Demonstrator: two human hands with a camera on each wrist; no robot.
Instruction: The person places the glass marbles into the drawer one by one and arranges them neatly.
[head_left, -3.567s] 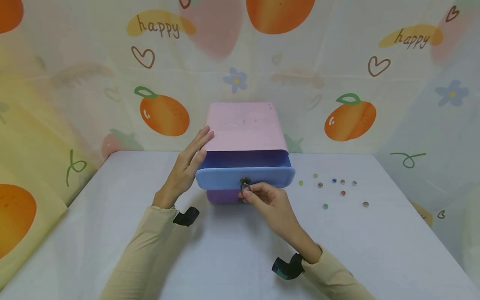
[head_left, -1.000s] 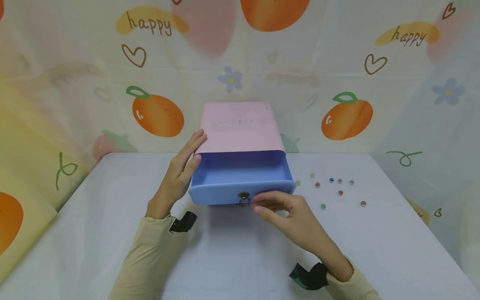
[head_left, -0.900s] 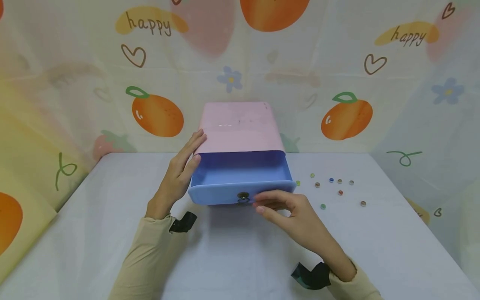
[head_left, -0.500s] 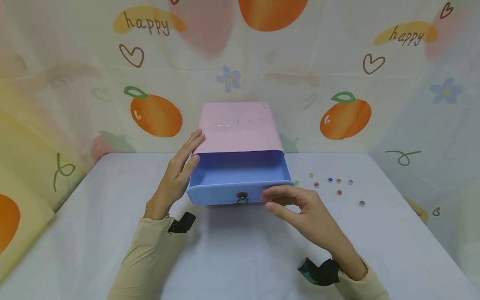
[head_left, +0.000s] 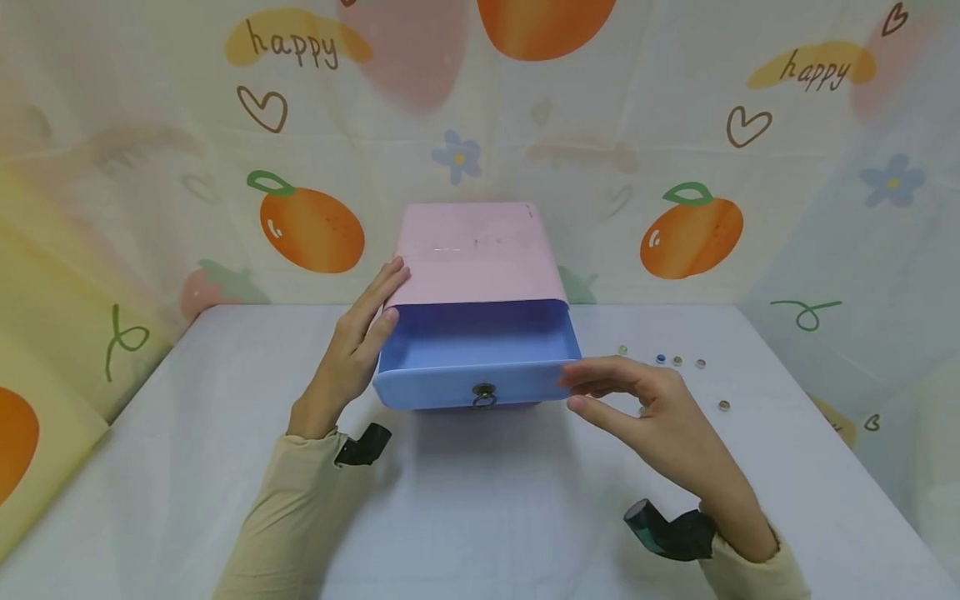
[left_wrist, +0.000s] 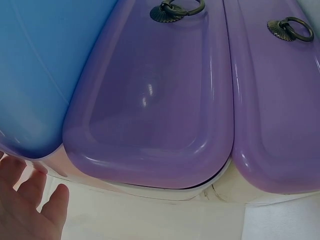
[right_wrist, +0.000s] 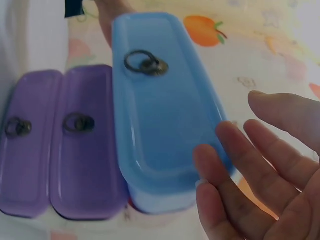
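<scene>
In the head view a pink cabinet [head_left: 472,250] stands at the middle of the table. Its blue top drawer [head_left: 431,389] is pulled out, and the inside that shows holds nothing. My left hand [head_left: 341,358] rests against the cabinet's left side with fingers extended. My right hand [head_left: 656,408] is at the right end of the drawer front, fingers spread and holding nothing. The brass ring pull [head_left: 484,396] hangs free on the front. Below the blue drawer are two purple drawers, one [left_wrist: 150,100] beside another [left_wrist: 280,110] in the left wrist view, both pushed in.
Small round coloured pieces, among them a blue one [head_left: 661,359] and a brownish one [head_left: 723,406], lie on the white tabletop [head_left: 480,517] to the right. Several are hidden behind my right hand. A fruit-print cloth [head_left: 585,125] hangs behind the cabinet.
The blue drawer has come much further out since the earliest frame. My right hand has let go of the ring pull and moved right along the drawer front. The left hand keeps its place.
</scene>
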